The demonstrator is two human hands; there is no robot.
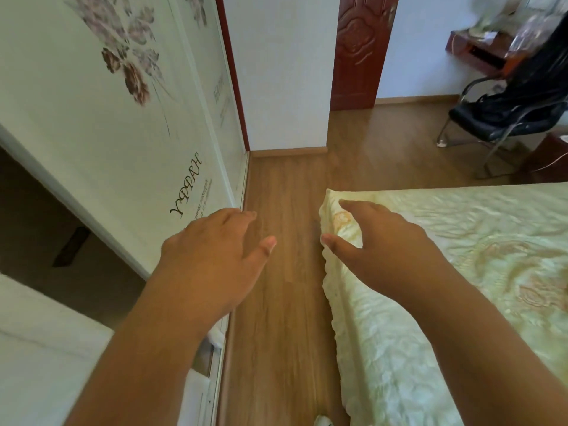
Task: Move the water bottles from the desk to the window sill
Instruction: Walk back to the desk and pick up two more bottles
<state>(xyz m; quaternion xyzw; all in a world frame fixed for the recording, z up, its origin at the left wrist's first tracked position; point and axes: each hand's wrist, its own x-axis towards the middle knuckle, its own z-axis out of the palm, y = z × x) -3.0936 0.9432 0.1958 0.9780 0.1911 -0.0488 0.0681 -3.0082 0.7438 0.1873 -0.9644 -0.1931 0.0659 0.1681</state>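
Wooden floor (285, 272) runs ahead between wardrobe (123, 133) and bed (461, 272); left hand (215, 256) and right hand (384, 247) hang loose-fingered, each grip empty, likely walking toward the far-right tabletop (479, 53). No bottles discernible there.

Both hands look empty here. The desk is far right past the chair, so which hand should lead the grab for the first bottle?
Probably right. The right hand is open, over the bed, on the desk's side; the left hand, also open, hangs by the wardrobe.
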